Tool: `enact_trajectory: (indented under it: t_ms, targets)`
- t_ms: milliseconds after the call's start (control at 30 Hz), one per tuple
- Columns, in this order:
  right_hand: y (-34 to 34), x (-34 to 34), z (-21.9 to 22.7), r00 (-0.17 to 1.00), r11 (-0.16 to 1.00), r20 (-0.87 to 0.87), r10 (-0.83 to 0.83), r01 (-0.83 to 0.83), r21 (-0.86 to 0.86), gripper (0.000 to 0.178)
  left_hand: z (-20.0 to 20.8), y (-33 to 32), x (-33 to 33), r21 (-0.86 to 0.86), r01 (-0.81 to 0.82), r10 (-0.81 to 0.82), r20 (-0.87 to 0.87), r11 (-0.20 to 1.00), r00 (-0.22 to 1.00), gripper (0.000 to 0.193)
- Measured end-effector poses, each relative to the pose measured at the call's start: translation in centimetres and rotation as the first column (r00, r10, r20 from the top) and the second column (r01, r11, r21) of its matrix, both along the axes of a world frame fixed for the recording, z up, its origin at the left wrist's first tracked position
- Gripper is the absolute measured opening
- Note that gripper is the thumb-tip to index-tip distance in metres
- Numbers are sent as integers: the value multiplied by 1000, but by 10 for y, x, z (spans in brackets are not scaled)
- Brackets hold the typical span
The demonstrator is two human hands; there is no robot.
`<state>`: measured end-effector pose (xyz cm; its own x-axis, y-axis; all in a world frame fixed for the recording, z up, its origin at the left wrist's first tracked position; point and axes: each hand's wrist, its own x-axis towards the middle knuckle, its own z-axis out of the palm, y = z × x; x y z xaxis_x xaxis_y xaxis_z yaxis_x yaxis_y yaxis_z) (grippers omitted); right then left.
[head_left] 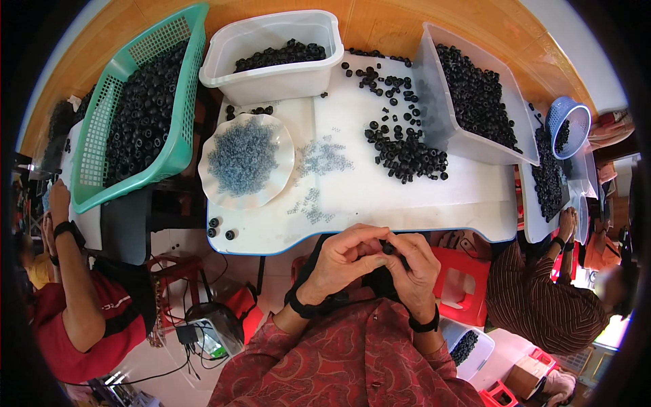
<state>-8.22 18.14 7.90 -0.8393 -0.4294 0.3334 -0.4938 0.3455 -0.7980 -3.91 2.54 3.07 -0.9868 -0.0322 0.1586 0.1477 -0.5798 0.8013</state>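
In front of my chest, at the table's near edge, both hands meet around a small black round part (pixel 387 248). My left hand (pixel 339 263) is closed, its thumb and fingertips brought up against the part. From the other side, my right hand (pixel 416 269) pinches it between thumb and fingers, hiding much of it. Beyond the hands lies a loose pile of black ring-like parts (pixel 409 157). A scalloped white plate (pixel 285 178) holds a heap of small translucent bluish pieces (pixel 243 156), and more of these clear pieces (pixel 324 157) are scattered beside it.
Black parts fill a green basket (pixel 188 129), a white tub (pixel 271 80) and a translucent bin (pixel 468 144) around the white table (pixel 434 203). Several black parts (pixel 229 235) sit by its left corner. People work at left (pixel 88 305) and right (pixel 542 298). A red stool (pixel 464 285) stands below.
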Motion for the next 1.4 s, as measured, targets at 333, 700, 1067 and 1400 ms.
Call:
enact_trajectory:
  t_ms: [333, 700, 1067, 1400]
  targets:
    - [0, 2, -3, 997, 999, -62, -39, 39, 3, 49, 1, 9, 2, -55, -81, 85, 63, 995, 994, 27]
    - [-2, 9, 6, 997, 998, -82, -4, 8, 56, 48, 0, 13, 6, -75, -80, 88, 101, 994, 991, 19]
    - [-5, 12, 5, 984, 996, -179, 23, -6, 93, 45, 6, 11, 11, -197, -64, 105, 205, 978, 973, 15]
    - [-2, 6, -19, 986, 999, -162, -26, 32, 33, 46, 15, -7, 4, 55, -171, 137, 389, 984, 911, 16]
